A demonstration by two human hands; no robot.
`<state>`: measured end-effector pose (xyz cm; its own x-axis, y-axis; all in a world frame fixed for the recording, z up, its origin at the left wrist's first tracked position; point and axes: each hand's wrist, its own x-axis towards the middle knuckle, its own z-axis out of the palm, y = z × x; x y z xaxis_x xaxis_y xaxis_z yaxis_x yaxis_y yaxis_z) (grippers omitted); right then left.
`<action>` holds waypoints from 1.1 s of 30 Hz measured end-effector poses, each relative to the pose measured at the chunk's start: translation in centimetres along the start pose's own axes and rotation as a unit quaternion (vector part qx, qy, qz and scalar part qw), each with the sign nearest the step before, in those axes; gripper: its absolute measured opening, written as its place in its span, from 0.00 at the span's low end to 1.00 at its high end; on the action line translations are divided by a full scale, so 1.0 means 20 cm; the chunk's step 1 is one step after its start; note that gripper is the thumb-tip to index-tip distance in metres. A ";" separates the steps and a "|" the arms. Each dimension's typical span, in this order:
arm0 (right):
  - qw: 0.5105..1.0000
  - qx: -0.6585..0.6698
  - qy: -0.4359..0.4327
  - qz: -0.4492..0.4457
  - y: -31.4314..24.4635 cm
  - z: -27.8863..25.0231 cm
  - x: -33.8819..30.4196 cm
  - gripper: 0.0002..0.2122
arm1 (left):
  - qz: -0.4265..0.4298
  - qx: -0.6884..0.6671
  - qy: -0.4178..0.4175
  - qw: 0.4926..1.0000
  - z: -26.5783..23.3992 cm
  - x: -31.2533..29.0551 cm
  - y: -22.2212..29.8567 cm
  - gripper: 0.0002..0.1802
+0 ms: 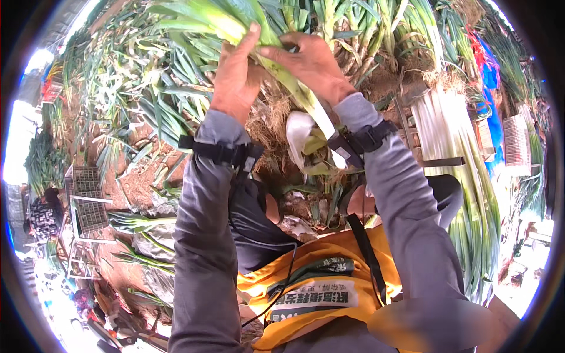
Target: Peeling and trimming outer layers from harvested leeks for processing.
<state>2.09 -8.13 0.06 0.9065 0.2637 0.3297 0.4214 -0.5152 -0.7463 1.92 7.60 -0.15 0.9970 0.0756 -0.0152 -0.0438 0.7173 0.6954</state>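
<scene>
A leek (pixel 315 112) slants across the space before me, its broad green leaves up at the far left and its white stalk pointing down toward my right forearm. My left hand (pixel 235 79) is closed on it where the leaves begin, with the thumb raised along the leaf. Just to the right, my right hand (pixel 315 65) pinches the same stretch of stalk between thumb and fingers. The leek's root end lies close to my right wrist strap. Beneath the stalk sits a pale whitish bundle (pixel 300 132), perhaps plastic, beside peeled yellowish leaves.
Unpeeled leeks with dirty roots (pixel 359 50) are heaped beyond my hands. Cleaned white-stalked leeks (pixel 441 120) lie in a long stack at my right, near a metal bar (pixel 442 162). Loose leaves litter the soil. Wire crates (pixel 88 188) and another person (pixel 44 215) are at the left.
</scene>
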 end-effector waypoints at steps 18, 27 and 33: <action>0.932 -0.141 -0.196 0.270 1.17 0.31 -1.62 0.15 | 0.195 0.051 0.123 0.972 -0.33 0.25 0.14 0.19; 0.892 -0.174 -0.206 0.363 1.25 0.40 -1.69 0.11 | 0.243 0.050 0.085 0.965 -0.25 0.17 0.19 0.13; 0.861 -0.211 -0.223 0.406 1.36 0.34 -1.77 0.14 | 0.229 -0.011 0.177 0.957 -0.22 0.13 0.32 0.18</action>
<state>-18.78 -25.91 -35.92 0.8463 -0.0839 -0.5260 -0.2878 -0.9030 -0.3190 3.88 15.48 1.17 0.7893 0.6125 0.0430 -0.4764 0.5667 0.6723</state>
